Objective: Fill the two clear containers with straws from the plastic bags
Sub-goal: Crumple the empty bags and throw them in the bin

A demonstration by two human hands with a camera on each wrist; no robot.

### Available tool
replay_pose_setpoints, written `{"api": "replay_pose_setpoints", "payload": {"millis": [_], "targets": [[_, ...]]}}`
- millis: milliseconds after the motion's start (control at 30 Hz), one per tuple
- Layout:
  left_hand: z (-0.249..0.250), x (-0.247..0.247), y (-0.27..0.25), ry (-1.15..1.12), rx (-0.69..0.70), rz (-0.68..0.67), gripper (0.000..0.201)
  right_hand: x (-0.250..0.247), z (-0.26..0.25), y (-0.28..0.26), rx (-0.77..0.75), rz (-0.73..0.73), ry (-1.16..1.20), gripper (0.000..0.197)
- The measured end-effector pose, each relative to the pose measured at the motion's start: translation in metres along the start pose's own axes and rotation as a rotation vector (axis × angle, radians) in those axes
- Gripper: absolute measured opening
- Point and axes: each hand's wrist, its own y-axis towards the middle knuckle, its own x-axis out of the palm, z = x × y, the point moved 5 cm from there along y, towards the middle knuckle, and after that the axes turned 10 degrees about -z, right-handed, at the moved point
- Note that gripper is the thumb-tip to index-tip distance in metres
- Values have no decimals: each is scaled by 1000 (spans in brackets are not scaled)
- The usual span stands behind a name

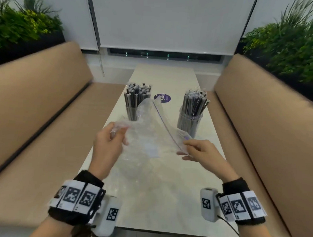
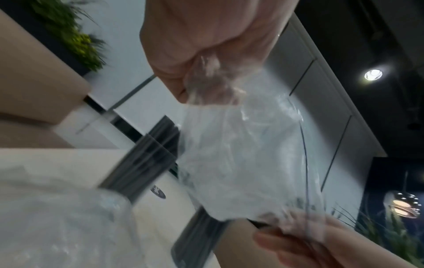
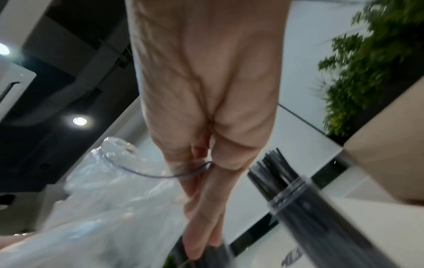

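Two clear containers stand on the white table, both packed with dark wrapped straws: the left container and the right container. In front of them an empty clear zip bag hangs stretched between my hands above the table. My left hand grips its crumpled end in a fist. My right hand pinches the corner of the purple zip edge, which runs between its fingers. The bag shows no straws inside. The right container stands close beside my right hand.
More crumpled clear plastic lies flat on the table under the held bag. A round purple sticker sits between the containers. Tan benches flank the table, the left bench and the right bench, with plants behind them.
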Motion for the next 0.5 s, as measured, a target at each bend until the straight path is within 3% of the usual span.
{"api": "replay_pose_setpoints", "payload": {"millis": [100, 167, 233, 267, 333, 400, 433, 500], "targets": [[5, -25, 10, 223, 72, -13, 20, -30, -29, -4, -90, 289, -445, 26], [8, -28, 15, 400, 136, -103, 27, -30, -75, -17, -357, 449, -406, 38], [15, -17, 12, 516, 196, -279, 36, -1, -122, -22, -578, 310, -322, 54], [21, -10, 9, 503, 223, -366, 38, 18, -134, -16, -582, 176, -354, 65], [39, -6, 7, 291, 231, -461, 29, 50, -125, 12, -406, -85, -519, 75], [59, -26, 9, 105, 223, -400, 19, 56, -93, 39, -171, -171, -498, 48], [63, -40, 12, 60, 200, -342, 22, 54, -81, 46, -118, -186, -371, 29], [52, -74, 23, 3, 112, -238, 36, 50, -64, 53, -106, -233, -110, 20]]}}
